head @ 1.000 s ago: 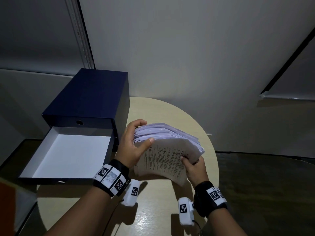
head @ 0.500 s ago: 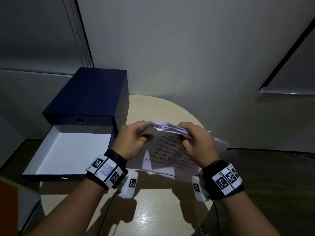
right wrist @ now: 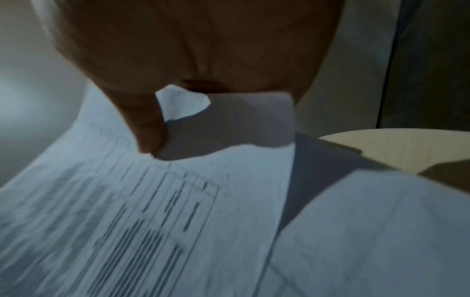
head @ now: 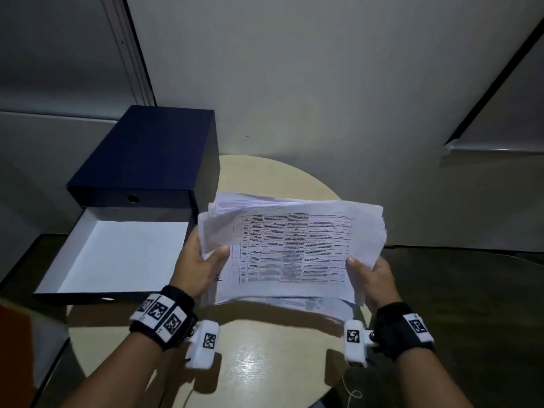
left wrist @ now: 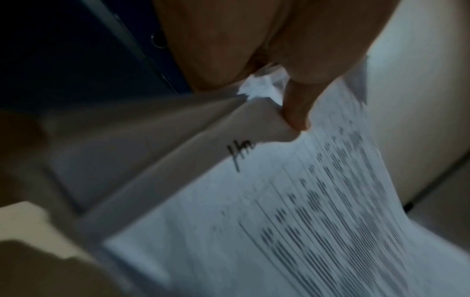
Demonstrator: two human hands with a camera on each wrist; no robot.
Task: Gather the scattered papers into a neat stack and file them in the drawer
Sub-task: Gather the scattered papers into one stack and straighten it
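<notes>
Both hands are now spreading apart to the papers' (head: 290,248) side edges; the left hand (head: 196,267) and right hand (head: 374,282) are pinching them above the table (head: 273,357), right of the open drawer (head: 117,254).

White papers (head: 294,245) carry a black printed table; the drawer (head: 117,254) is white inside — navy box (head: 147,151), beige table (head: 273,363).

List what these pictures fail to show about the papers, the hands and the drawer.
- Table text on the papers: too small in the head view, motion-blurred in both wrist views.
- Fingers of the left hand and right hand: behind the papers; only thumbs show.
- Sheet count: edges overlap unevenly.
- Drawer's near inside wall: hidden by its own front rim, head view.
</notes>
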